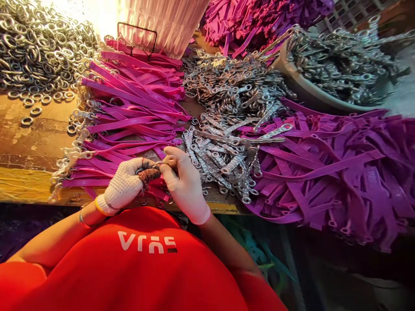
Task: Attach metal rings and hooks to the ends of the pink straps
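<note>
My left hand (126,183), in a white dotted knit glove with dark, worn fingertips, is closed in a pinch at the table's front edge. Meeting it there, my right hand (184,185) wears a smooth pale glove, and its thumb and fingers are pressed together. Whatever lies between the fingertips is small and hidden. Beneath and beyond both hands spread bright pink straps (129,112), with pale metal links at their left ends. Close to my right hand lies a heap of twisted silver metal links (217,155) with eyelet ends.
Loose metal rings (42,52) are piled at the far left. Purple straps (324,172) hang over the front edge at right. Behind them stands a tub (311,93) full of metal links. At the back are a translucent ribbed bundle (162,26) and more purple straps (253,21).
</note>
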`<state>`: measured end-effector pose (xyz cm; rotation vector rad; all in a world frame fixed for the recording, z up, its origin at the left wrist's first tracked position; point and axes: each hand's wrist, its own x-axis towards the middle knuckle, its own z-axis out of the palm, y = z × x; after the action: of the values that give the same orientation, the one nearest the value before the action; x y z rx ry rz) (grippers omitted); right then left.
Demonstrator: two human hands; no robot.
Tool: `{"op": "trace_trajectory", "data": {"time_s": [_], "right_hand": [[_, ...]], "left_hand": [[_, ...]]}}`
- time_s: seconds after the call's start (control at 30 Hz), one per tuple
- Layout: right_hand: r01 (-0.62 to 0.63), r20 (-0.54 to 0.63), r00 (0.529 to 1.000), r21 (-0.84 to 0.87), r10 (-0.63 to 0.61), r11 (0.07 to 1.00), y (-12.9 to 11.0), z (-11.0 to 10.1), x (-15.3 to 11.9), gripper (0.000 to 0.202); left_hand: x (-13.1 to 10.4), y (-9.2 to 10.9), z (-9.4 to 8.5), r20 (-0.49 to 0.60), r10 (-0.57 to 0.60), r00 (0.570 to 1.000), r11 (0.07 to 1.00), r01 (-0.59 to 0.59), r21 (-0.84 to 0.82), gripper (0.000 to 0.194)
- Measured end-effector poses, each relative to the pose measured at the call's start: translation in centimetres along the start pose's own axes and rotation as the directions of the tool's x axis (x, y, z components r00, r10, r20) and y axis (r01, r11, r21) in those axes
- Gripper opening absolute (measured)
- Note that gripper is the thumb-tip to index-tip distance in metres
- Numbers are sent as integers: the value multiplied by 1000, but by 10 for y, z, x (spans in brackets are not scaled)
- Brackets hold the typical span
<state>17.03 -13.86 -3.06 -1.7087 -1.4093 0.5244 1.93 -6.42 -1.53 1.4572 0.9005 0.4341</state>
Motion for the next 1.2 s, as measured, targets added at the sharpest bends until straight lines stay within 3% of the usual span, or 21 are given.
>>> {"op": "trace_trajectory", "data": {"time_s": [0.1, 0.2, 0.3, 0.4, 0.57, 0.73, 0.83, 0.93, 1.0, 1.07, 1.1, 1.13, 1.2], "right_hand": [[171, 147, 980, -288, -134, 942, -3, -9, 3, 41], [366, 377, 908, -500, -183, 785, -7, -19, 10, 33], [482, 480, 854, -580, -203, 657, -8, -24, 16, 24], [529, 495, 833, -576, -249, 624, -5, -28, 18, 25], [391, 413, 897, -568, -160, 724, 1, -35, 9, 27], [333, 348, 931, -686, -111, 647, 12, -42, -2, 29], [255, 298, 950, -569, -93, 781, 21, -46, -5, 33], [142, 375, 927, -289, -24, 947, 30, -53, -6, 31], [57, 343, 939, -231, 27, 971, 35, -58, -5, 33], [-26, 199, 977, -221, 71, 975, 40, -62, -3, 33], [-65, 122, 988, -199, 91, 978, 42, -63, -2, 35], [-98, 58, 992, -168, 109, 981, 45, -64, -1, 37], [-141, -10, 990, -118, 141, 983, 49, -63, 1, 41]], "left_hand": [[3, -6, -7, 16, 163, 987, 933, -159, 323, 21], [8, -14, -14, 128, 249, 960, 806, -278, 523, 17], [10, -17, -14, 161, 231, 960, 805, -281, 523, 17], [13, -8, -11, 164, 185, 969, 863, -240, 444, 15], [29, 9, -6, 184, 17, 983, 961, -67, 267, 22], [46, 11, 9, 278, -153, 948, 984, 121, 128, 31], [50, 13, 21, 325, -202, 924, 978, 209, 12, 31], [55, 16, 26, 371, -196, 908, 980, 194, 41, 34], [62, 19, 23, 338, -105, 935, 978, 36, 205, 32], [70, 21, 14, 263, 56, 963, 855, -183, 486, 24], [74, 21, 10, 240, 116, 964, 723, -248, 645, 21], [77, 21, 5, 229, 142, 963, 562, -269, 783, 21], [81, 18, 0, 215, 74, 974, 249, -226, 942, 28]]}}
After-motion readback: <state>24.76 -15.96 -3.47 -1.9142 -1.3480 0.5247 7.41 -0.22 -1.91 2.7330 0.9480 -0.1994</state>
